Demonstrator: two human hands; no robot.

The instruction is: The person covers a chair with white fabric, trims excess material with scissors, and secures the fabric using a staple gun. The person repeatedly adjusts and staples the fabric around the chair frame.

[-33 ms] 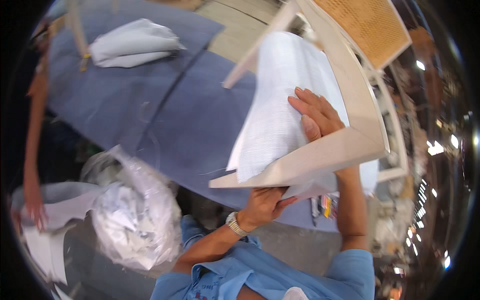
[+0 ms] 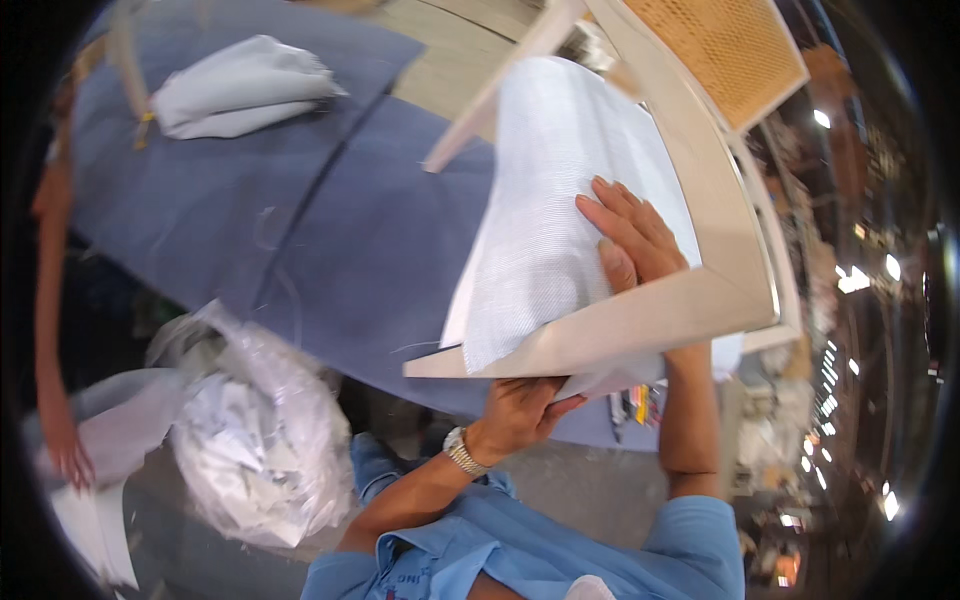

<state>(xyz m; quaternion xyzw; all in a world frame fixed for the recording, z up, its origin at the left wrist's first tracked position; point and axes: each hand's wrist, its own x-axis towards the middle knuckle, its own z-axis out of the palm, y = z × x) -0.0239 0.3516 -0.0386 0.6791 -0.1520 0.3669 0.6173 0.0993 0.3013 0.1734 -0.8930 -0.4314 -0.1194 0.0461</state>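
Observation:
A pale wooden chair frame (image 2: 640, 325) lies tipped on a table covered in blue cloth (image 2: 350, 230). A sheet of white mesh fabric (image 2: 545, 210) is spread across the frame's seat opening. My right hand (image 2: 630, 240) lies flat on this fabric, fingers spread, just above the front rail. Below that rail, my left hand (image 2: 520, 410), with a metal watch on its wrist, pinches the edge of the fabric where it hangs out. A woven cane panel (image 2: 720, 50) fills the chair back at the upper right.
A folded white cloth (image 2: 235, 90) lies on the far side of the table. A clear plastic bag of white scraps (image 2: 260, 440) stands at the lower left. Another person's arm (image 2: 50, 300) reaches down the left edge onto a white sheet (image 2: 100, 500).

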